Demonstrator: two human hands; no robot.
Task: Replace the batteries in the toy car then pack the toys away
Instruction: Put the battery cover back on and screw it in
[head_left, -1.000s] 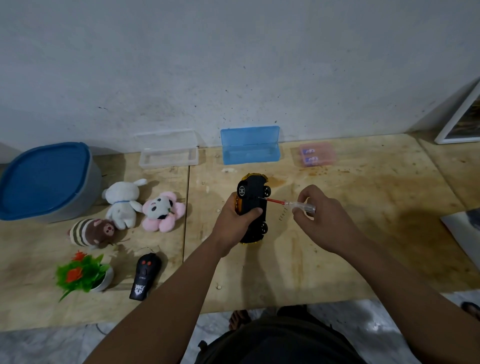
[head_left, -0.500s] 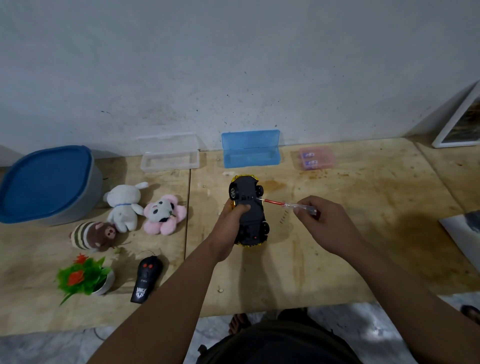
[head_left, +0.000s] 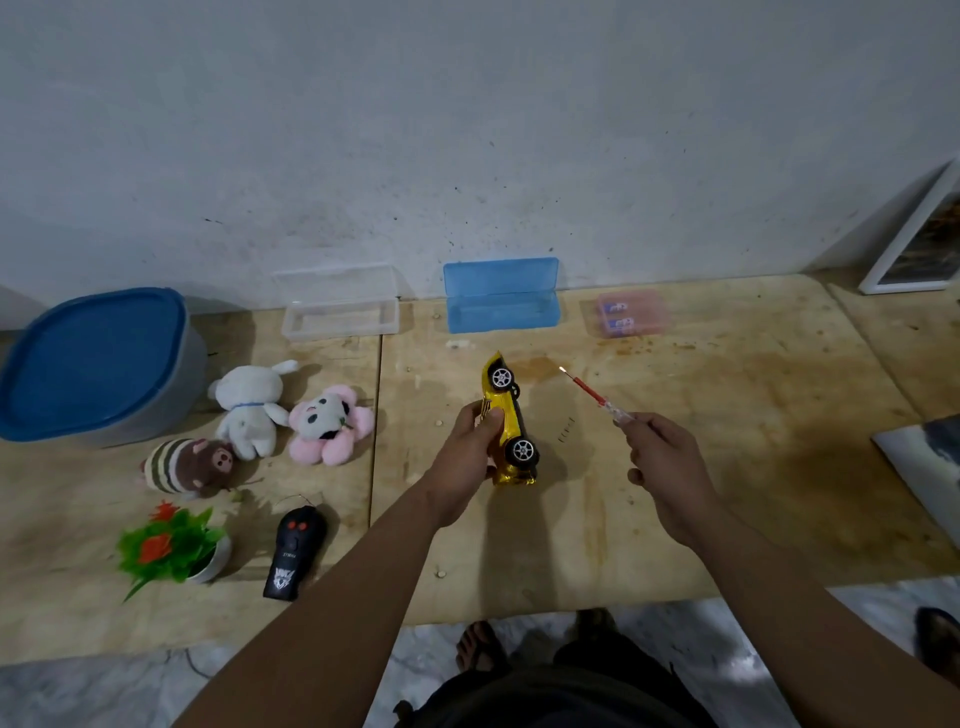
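— What do you have in the hands?

— My left hand (head_left: 470, 457) is wrapped around the toy car (head_left: 508, 422), just left of the frame's centre. I hold the car on its side above the worktop (head_left: 727, 467), yellow body toward my palm, two wheels facing right. My right hand (head_left: 662, 457) pinches the clear handle of a screwdriver (head_left: 592, 395); its red shaft points up and left, and the tip stands apart from the car.

— Any loose parts?

— A few small dark bits, probably screws (head_left: 566, 429), lie on the wood between the car and my right hand. They are too small for me to be sure.

— And the rest of the toys?

— All on the left of the frame: a white plush (head_left: 252, 405), a pink plush (head_left: 330, 422) touching it, a striped brown plush (head_left: 187, 463) below them, a small plastic plant (head_left: 171, 548) and the black remote control (head_left: 293, 553) beside it. A grey tub with a blue lid (head_left: 96, 364) sits at the far left.

— Along the wall?

— A clear box (head_left: 340, 312), a blue box (head_left: 501, 296) standing open, and a pink battery pack (head_left: 628, 314) to its right.
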